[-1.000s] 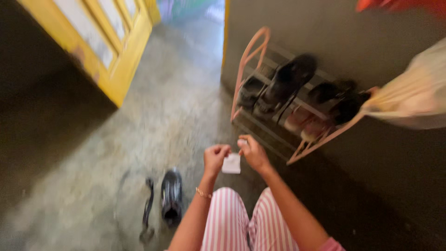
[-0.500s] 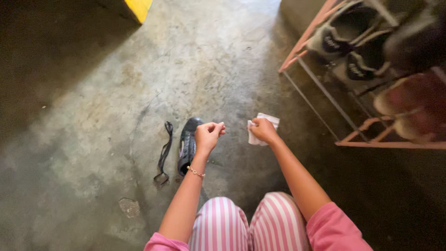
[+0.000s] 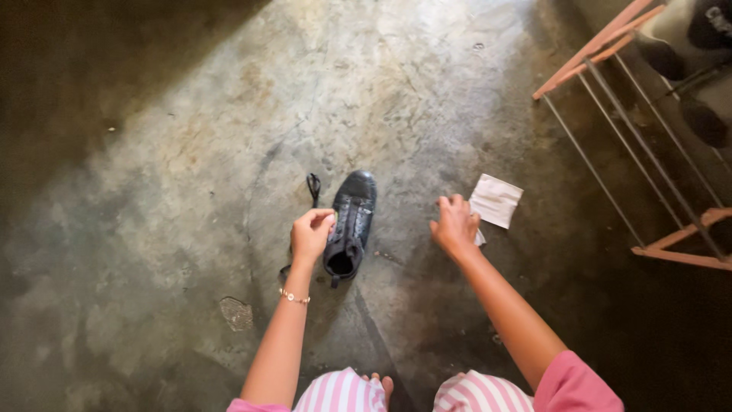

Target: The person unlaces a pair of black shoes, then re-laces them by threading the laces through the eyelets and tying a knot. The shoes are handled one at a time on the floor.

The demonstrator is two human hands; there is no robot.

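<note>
Both hands have spread apart since the earlier frame, and the view has dropped closer to the floor, so the boot now sits right between them. The left hand (image 3: 311,233) is just beside the left side of the black boot (image 3: 349,225), near its open top. Its fingers (image 3: 324,221) are curled in and pinched together, but I cannot tell if they grip anything. A thin bracelet (image 3: 294,297) goes round that wrist. The right hand (image 3: 454,226) is a little to the right of the boot — not touching it. Its fingers are bent and hold a white cloth (image 3: 496,201) by one corner, and the cloth sticks out to the far right of the hand. The boot stands on the grey concrete floor (image 3: 191,152), with its toe pointing far away and its opening near the person. A black lace (image 3: 313,187) lies on the floor just left of the boot, partly hidden behind the left hand. At the far right is a pink shoe rack (image 3: 602,46) with dark shoes on it — well apart from the hands. Pink striped trousers (image 3: 343,393) show at the near edge.
</note>
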